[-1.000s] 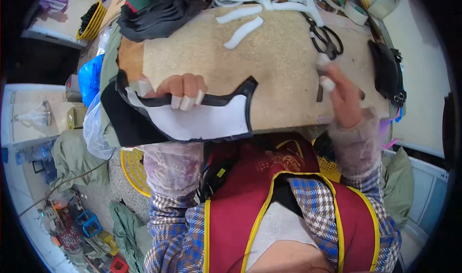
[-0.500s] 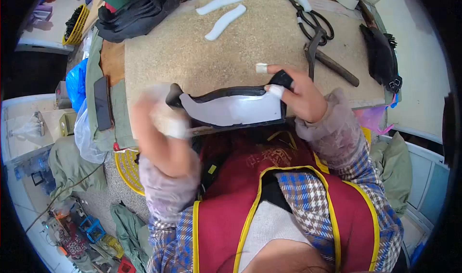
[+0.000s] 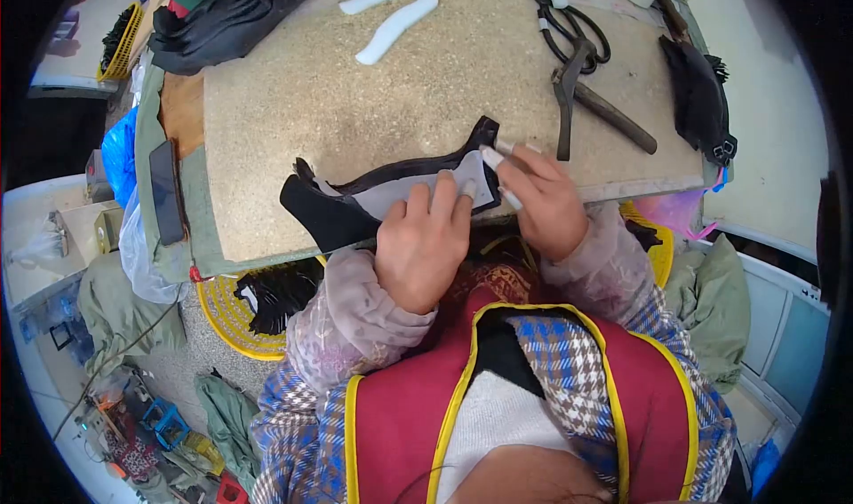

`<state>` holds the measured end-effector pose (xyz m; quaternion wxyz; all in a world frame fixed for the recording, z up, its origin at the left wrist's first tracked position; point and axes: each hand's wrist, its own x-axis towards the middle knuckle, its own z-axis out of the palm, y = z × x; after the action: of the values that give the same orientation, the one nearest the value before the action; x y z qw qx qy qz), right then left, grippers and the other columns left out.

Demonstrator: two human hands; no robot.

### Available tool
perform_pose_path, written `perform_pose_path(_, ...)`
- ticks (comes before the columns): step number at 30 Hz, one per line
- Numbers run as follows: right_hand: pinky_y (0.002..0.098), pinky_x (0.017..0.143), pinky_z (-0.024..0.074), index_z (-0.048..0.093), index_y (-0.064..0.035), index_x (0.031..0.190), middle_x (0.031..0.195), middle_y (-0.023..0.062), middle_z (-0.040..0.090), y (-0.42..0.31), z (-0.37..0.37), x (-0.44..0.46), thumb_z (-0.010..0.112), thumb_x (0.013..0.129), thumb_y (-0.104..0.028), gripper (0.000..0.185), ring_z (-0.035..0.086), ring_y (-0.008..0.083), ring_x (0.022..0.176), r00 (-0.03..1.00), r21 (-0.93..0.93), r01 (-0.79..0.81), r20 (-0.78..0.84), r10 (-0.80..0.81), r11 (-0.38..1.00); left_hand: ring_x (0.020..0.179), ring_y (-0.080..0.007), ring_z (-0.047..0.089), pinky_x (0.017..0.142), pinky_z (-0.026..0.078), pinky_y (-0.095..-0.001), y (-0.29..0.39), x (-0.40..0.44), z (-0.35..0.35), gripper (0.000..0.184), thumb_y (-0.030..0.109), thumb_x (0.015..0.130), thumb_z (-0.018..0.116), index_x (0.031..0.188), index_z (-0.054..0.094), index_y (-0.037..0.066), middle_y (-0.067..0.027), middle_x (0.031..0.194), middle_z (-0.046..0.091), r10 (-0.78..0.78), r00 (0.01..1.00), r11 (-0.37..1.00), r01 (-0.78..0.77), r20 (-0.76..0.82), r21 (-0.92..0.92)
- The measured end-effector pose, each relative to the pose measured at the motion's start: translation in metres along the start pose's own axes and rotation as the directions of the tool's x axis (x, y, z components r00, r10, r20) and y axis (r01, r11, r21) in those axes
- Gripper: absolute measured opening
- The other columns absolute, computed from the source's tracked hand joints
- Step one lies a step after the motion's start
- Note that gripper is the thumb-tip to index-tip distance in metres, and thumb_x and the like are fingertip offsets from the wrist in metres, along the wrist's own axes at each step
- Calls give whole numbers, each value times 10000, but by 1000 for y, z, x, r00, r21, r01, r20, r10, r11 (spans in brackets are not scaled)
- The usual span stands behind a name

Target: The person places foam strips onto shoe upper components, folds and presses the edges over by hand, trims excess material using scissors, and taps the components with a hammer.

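Note:
A black shoe upper (image 3: 324,213) with a pale grey-white lining piece (image 3: 382,200) lies at the front edge of the work board (image 3: 373,104). My left hand (image 3: 424,242) rests on the lining, its fingers pressed together on the piece. At the upper's right end, my right hand (image 3: 546,198) pinches the edge near the raised black tip. White wrapping covers some fingertips of my right hand. What lies beneath my left palm is hidden.
A hammer (image 3: 613,118) and black scissors (image 3: 577,38) lie at the back right, near black straps (image 3: 697,100). White strips (image 3: 397,29) and dark fabric (image 3: 222,24) are at the back. A phone (image 3: 167,193) lies left; yellow baskets (image 3: 222,313) stand below.
My left hand has come down onto the lining from the left. The upper's black left part is now turned into view, and my right hand remains at its right end.

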<state>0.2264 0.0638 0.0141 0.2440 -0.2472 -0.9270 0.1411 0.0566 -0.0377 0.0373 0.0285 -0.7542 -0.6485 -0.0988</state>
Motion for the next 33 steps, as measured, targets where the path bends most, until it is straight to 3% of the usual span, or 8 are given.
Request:
perform_pose_path(3, 412, 766, 458, 581, 14, 1152, 868, 195, 614, -5, -25, 1, 525, 735, 36, 422, 585, 358, 851, 981, 187, -92, 187, 56, 978, 857, -210, 570, 607, 493, -296, -1, -1, 1, 311, 166, 714, 579, 1008, 662, 110, -88, 1090, 578, -3, 1000, 1000, 3, -9, -3)
perform_pose_path(6, 413, 734, 455, 586, 18, 1130, 839, 182, 617, -2, -23, 0, 555, 722, 23, 410, 594, 341, 810, 988, 191, -152, 49, 146, 970, 859, -210, 572, 604, 494, -300, 0, 0, 1, 309, 168, 714, 579, 1007, 662, 112, -86, 1097, 577, -5, 1000, 1000, 5, -12, -6)
perform_pose_path(13, 393, 608, 468, 613, 17, 1043, 835, 155, 634, -10, -28, -18, 633, 720, -17, 325, 613, 310, 702, 988, 137, 2, 150, -22, 991, 855, -208, 573, 595, 491, -298, 1, -3, 2, 300, 171, 717, 579, 1001, 662, 118, -79, 1101, 575, -32, 999, 999, 32, -43, -13)
perform_pose_path(16, 383, 591, 467, 635, 4, 1006, 751, 117, 637, -9, -28, -6, 673, 680, -30, 330, 612, 282, 645, 994, 141, -32, -96, 46, 989, 855, -208, 573, 590, 489, -298, 2, -2, 3, 297, 169, 716, 581, 997, 663, 120, -78, 1100, 574, -35, 999, 999, 35, -31, -11)
perform_pose_path(20, 393, 614, 469, 616, 7, 1042, 796, 142, 629, -11, -17, -22, 679, 725, -85, 336, 613, 313, 711, 987, 91, 113, 107, -122, 989, 848, -211, 575, 591, 487, -302, 3, -3, 3, 290, 163, 715, 585, 990, 665, 118, -79, 1086, 575, -46, 998, 999, 46, -41, -9)
perform_pose_path(22, 407, 684, 486, 601, 10, 1072, 901, 175, 622, -21, -23, -14, 692, 721, -135, 390, 612, 343, 801, 984, 52, -7, 176, -2, 999, 834, -213, 574, 598, 486, -310, 3, -3, 5, 280, 159, 715, 587, 978, 659, 92, -86, 1056, 585, -50, 996, 998, 47, -77, -36)
perform_pose_path(25, 395, 751, 499, 606, 2, 1048, 943, 168, 630, -36, -16, 38, 694, 722, -167, 378, 617, 330, 871, 991, 167, 128, -50, -121, 978, 842, -217, 582, 625, 492, -321, 2, -10, 5, 262, 149, 705, 590, 943, 649, 56, -89, 1006, 605, -69, 993, 991, 57, -93, -122)
perform_pose_path(33, 346, 783, 478, 647, -5, 1023, 922, 89, 654, -44, -3, 47, 687, 719, -328, 445, 624, 243, 933, 916, -12, 387, 119, -383, 922, 954, -221, 611, 776, 503, -340, -29, -61, -23, 295, 126, 699, 589, 970, 658, 34, -66, 1005, 646, -172, 974, 976, 188, -151, 105)
